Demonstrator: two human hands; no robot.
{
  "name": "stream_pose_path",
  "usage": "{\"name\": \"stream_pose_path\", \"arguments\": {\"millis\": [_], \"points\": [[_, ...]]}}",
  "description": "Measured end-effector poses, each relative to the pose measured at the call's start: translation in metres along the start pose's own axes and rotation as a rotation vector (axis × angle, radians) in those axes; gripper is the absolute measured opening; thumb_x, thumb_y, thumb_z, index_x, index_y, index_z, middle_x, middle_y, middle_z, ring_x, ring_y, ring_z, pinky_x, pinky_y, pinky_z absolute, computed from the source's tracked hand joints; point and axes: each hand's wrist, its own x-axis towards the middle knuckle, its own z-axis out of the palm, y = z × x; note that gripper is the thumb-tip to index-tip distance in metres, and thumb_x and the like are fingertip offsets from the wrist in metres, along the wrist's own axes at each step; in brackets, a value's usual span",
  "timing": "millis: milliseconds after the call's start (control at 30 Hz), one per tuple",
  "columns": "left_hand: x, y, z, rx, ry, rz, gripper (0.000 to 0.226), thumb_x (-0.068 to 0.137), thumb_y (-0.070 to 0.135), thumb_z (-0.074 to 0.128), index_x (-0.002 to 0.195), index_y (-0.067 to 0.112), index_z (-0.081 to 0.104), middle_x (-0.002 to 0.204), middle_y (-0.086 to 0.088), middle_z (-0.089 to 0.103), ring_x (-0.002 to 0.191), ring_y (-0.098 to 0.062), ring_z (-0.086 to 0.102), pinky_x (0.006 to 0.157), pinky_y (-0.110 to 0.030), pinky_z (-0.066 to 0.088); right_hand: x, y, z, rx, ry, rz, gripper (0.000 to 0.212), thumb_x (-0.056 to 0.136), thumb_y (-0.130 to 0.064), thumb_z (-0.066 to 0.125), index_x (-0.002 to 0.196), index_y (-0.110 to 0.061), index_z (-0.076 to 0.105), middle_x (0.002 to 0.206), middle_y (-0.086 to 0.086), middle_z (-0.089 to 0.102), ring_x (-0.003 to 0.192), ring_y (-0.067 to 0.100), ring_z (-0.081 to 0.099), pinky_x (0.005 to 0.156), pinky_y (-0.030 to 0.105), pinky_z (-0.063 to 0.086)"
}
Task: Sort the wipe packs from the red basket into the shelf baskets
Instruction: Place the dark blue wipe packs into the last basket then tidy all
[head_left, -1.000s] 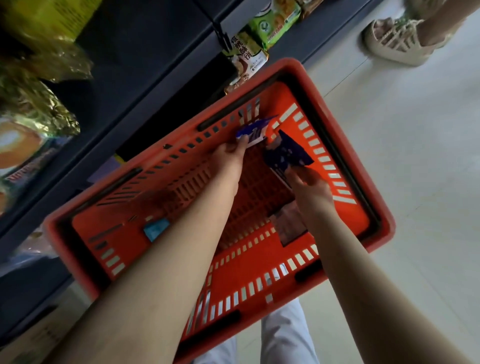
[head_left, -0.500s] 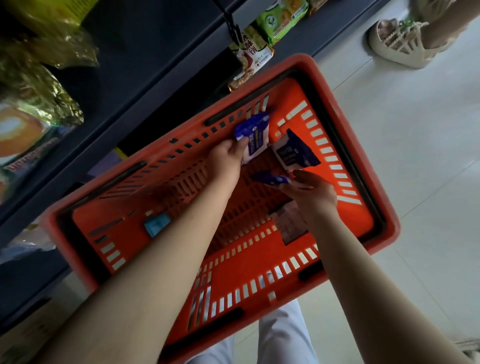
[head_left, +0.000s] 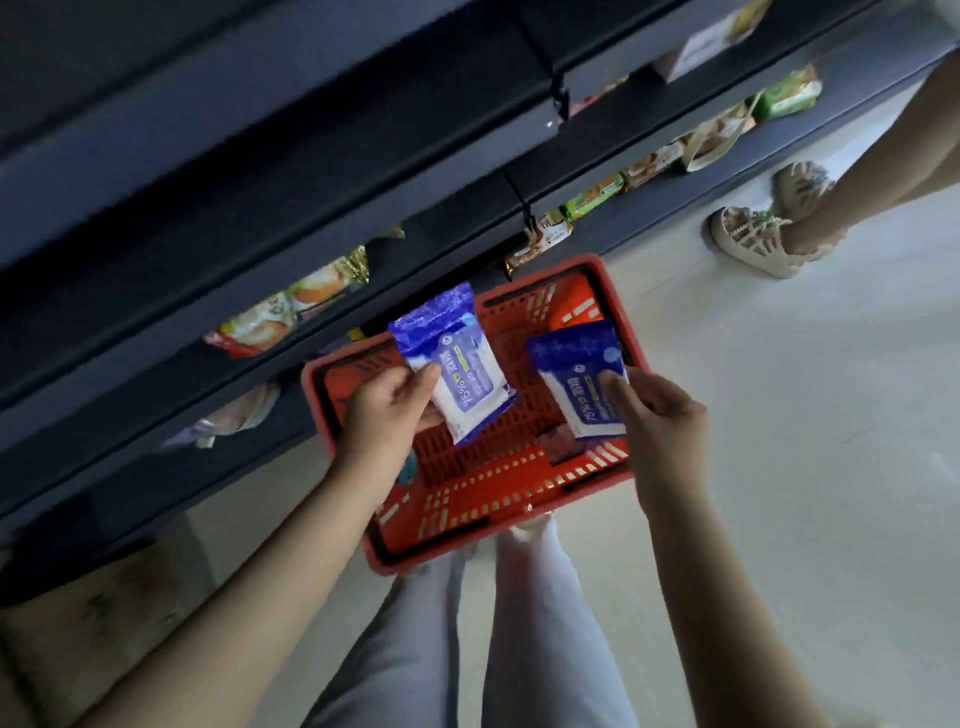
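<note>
Now 1 wipe pack (head_left: 457, 364) per hands (head_left: 387, 410).

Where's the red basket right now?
In the head view the red basket sits on the floor, centre frame, against the foot of the dark shelving, below both raised hands and just ahead of the person's legs.

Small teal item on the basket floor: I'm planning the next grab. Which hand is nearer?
Left. The left hand hangs right beside the teal item; the right hand is across the red basket.
</note>
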Motion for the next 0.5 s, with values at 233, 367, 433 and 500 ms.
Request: {"name": "stream_pose_path", "arguments": {"millis": [233, 367, 433, 500], "points": [[-0.125, 0.059, -0.02, -0.265, 0.128, 0.132, 0.013, 0.095, 0.015, 0.055, 0.103, 0.013, 0.065, 0.105, -0.012, 0.072, 0.089, -0.024, 0.071, 0.076, -0.032, 0.058, -0.07, -0.1, -0.02, 0.193, -0.213, -0.164, 0.011, 0.099, -0.022, 0.053, 0.09, -0.022, 0.06, 0.086, 0.005, 0.071, 0.07, 0.016, 0.066, 0.061, 0.031, 0.052], [-0.168, 0.09, -0.035, -0.479, 0.197, 0.149, 0.023, 0.097, 0.024, 0.051, 0.116, 0.015, 0.06, 0.108, -0.01, 0.071, 0.086, -0.019, 0.071, 0.071, -0.03, 0.057, -0.104, -0.153, -0.018, 0.251, -0.325, -0.206, 0.011, 0.1, -0.03, 0.05, 0.094, -0.021, 0.055, 0.08, 0.001, 0.07, 0.066, 0.016, 0.063, 0.055, 0.029, 0.05], [-0.186, 0.105, -0.054, -0.591, 0.152, 0.126, 0.03, 0.097, 0.031, 0.049, 0.123, 0.016, 0.055, 0.113, -0.012, 0.069, 0.088, -0.021, 0.07, 0.071, -0.036, 0.058, -0.128, -0.176, -0.011, 0.28, -0.387, -0.209, 0.013, 0.099, -0.027, 0.051, 0.101, -0.015, 0.053, 0.081, 0.002, 0.07, 0.065, 0.015, 0.064, 0.052, 0.025, 0.051], [-0.2, 0.122, -0.079, -0.68, 0.125, 0.123, 0.036, 0.098, 0.036, 0.047, 0.127, 0.017, 0.053, 0.119, -0.011, 0.068, 0.098, -0.026, 0.069, 0.081, -0.044, 0.056, -0.154, -0.195, 0.001, 0.316, -0.489, -0.177, 0.017, 0.098, -0.024, 0.055, 0.108, -0.011, 0.053, 0.092, 0.009, 0.071, 0.073, 0.019, 0.067, 0.056, 0.027, 0.055]]}}
